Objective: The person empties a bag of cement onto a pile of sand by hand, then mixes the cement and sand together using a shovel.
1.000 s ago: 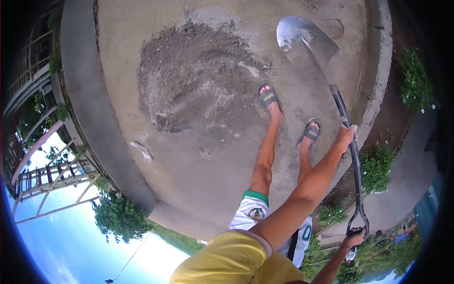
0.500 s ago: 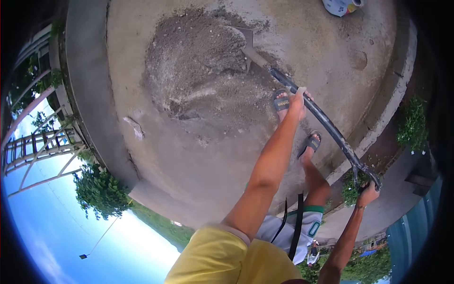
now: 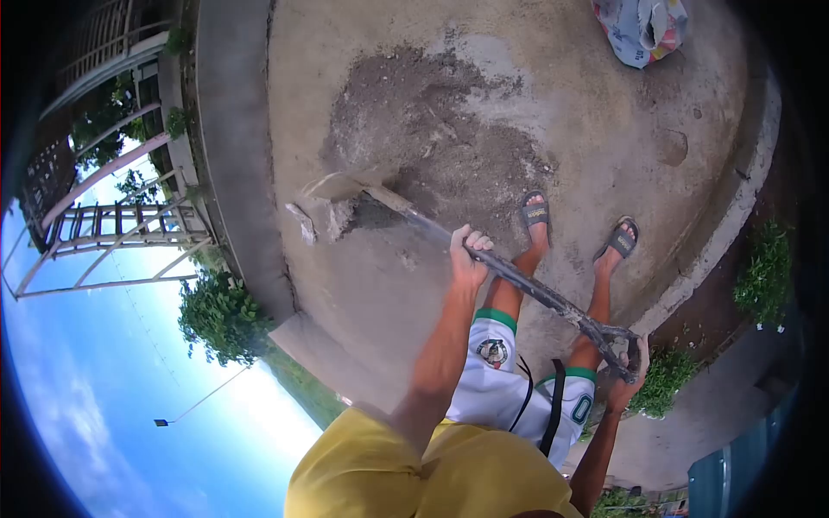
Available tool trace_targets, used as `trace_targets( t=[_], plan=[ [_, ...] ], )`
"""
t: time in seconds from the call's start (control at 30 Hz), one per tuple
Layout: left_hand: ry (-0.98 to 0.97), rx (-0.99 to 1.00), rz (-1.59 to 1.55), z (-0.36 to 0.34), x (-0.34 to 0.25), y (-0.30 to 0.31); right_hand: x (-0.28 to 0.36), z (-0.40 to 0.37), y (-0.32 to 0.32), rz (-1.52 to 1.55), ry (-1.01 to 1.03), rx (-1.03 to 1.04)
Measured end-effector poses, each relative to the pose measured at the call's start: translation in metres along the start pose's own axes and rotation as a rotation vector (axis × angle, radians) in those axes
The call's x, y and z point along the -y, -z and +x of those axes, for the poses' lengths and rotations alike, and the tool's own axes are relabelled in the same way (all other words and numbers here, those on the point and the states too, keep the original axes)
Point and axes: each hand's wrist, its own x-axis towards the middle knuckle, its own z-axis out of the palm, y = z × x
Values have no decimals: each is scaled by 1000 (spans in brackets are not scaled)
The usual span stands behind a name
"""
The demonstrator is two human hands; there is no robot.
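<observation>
A shovel (image 3: 527, 281) with a long dark shaft lies slantwise across the view in both my hands. My left hand (image 3: 469, 252) wraps round the shaft partway down. At the top end my right hand (image 3: 630, 373) grips the looped handle. The blade (image 3: 338, 185) is tipped at the near left edge of a spread grey heap of sand and gravel (image 3: 414, 112). Dark grey mix (image 3: 371, 212) shows right beside the blade. A crumpled pale scrap (image 3: 302, 224) lies just left of it on the concrete.
My sandalled feet (image 3: 535, 210) stand right of the heap. A printed sack (image 3: 641, 30) sits at the far right. A low concrete curb (image 3: 721, 229) curves along the right side, with green plants (image 3: 764, 276) beyond it. A metal frame structure (image 3: 129, 226) stands at the left.
The shovel blade has swung from the heap's far right side to its near left edge, both hands still on the shovel. My view has shifted, and more of the sack shows.
</observation>
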Motion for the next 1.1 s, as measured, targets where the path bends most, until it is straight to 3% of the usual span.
trace_targets(
  t=[0.07, 0.1, 0.23, 0.27, 0.3, 0.37, 0.47, 0.57, 0.63, 0.67, 0.7, 0.73, 0.77, 0.83, 0.93, 1.07, 1.1],
  plan=[
    [6, -102, 130, 14, 45, -17, -13, 2, 34, 189, -197, 23],
    [29, -89, 220, 22, 74, -30, -32, 1, 64, 119, -271, 18],
    [145, -92, 557, 54, 206, -89, -6, 9, 122, 237, -302, -318],
    [250, 28, 536, 55, 232, -107, -7, 10, 142, 301, -349, -369],
    [196, 77, 542, 84, 284, -93, -5, 13, 157, 337, -414, -477],
    [354, 5, 676, 85, 319, -140, 2, 24, 170, 421, -531, -707],
    [424, 137, 625, 130, 352, -149, 30, 56, 155, 267, -503, -816],
    [403, 144, 515, 194, 302, -150, 75, 114, 93, 276, -486, -722],
    [379, 64, 485, 241, 231, -144, 73, 164, 49, 119, -432, -653],
    [294, 8, 451, 268, 192, -137, 87, 192, 10, 194, -389, -625],
    [248, 52, 451, 289, 146, -126, 102, 214, -23, 160, -319, -470],
    [165, -132, 417, 311, 113, -115, 114, 230, -52, 134, -247, -310],
    [167, -65, 374, 307, 76, -115, 121, 238, -73, 135, -235, -299],
    [176, 38, 298, 296, 46, -134, 122, 241, -75, 64, 30, -227],
    [94, 30, 149, 243, 23, -148, 132, 251, -49, 87, -8, -145],
    [-25, 63, -24, 163, -19, -141, 131, 237, -35, 62, 97, -58],
    [-52, 107, -91, 146, -38, -137, 145, 229, -44, 53, 208, 13]
  ],
)
